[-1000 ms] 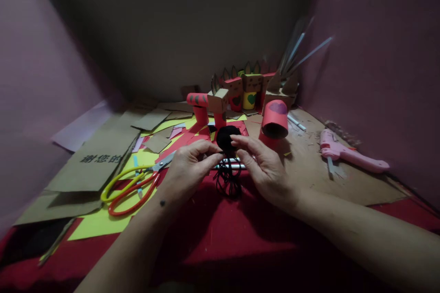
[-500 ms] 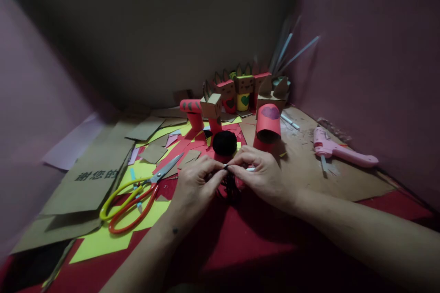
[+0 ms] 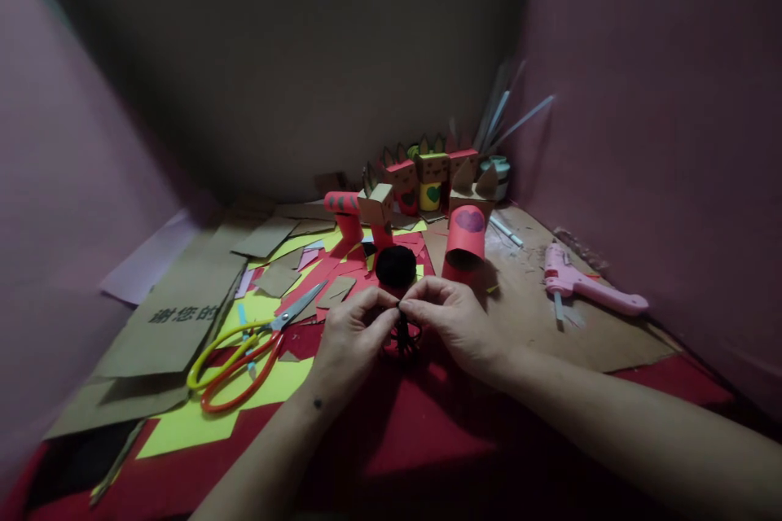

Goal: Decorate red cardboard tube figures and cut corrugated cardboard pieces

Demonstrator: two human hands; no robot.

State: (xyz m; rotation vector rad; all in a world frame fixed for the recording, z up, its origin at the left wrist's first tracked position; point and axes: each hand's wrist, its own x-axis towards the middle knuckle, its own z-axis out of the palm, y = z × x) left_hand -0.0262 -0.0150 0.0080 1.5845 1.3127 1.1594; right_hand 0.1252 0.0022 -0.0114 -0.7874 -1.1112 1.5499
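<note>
Over the desk (image 3: 421, 448), your left grip (image 3: 356, 335) and right grip (image 3: 450, 319) are both pinched on yarn (image 3: 406, 338) just this side of the ball (image 3: 396, 266), seemingly working it by fingertip, so the next move calls for even tension.

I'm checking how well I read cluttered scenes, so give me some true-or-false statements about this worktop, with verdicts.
1. The left hand and right hand meet at their fingertips. True.
2. The scissors have two blue handles. False: one handle is yellow, the other orange-red.
3. The pink glue gun lies to the right of both hands. True.
4. The red tube with the purple patch lies left of the scissors. False: it is to their right.
5. A green heart sits on a yellow part of one figure. True.
</note>
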